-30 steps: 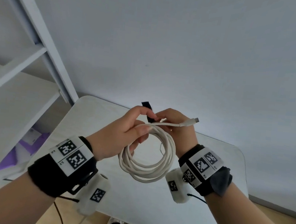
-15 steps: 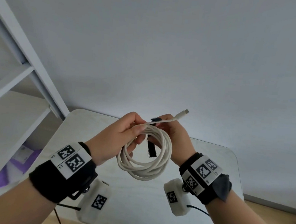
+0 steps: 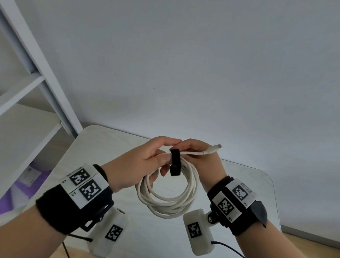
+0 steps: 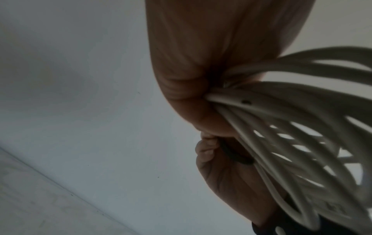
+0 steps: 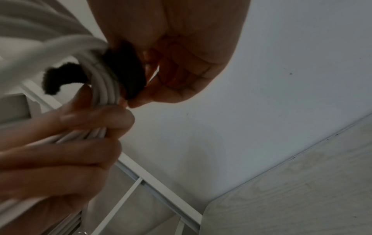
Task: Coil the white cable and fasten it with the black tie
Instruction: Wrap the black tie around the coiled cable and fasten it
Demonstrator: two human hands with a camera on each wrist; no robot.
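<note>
the white cable (image 3: 167,193) is already wound into a round coil and is held up in the air above the pale surface (image 3: 242,190), hanging down from both hands with its plug end (image 3: 212,149) sticking out to the right past the right hand. the left hand (image 3: 138,165) has its fingers curled round the gathered strands at the top of the coil, thumb and forefinger pinching there. the right hand (image 3: 199,158) sits just beside it on the far side of the same bundle, fingers curled, and in the right wrist view its fingertips (image 5: 138,98) pinch the black tie (image 5: 124,74) against the strands. the tie crosses the bundle at right angles to the cable's run: one part lies over the top, and its free end (image 3: 175,169) hangs straight down in front, inside the ring. so the loose tail lies below and between both hands, nearer the left thumb, and the wrap looks only partly done; closing it would mean carrying that tail under and round the strands. there are no containers here; a white shelf frame (image 3: 35,70) stands to the left.
</note>
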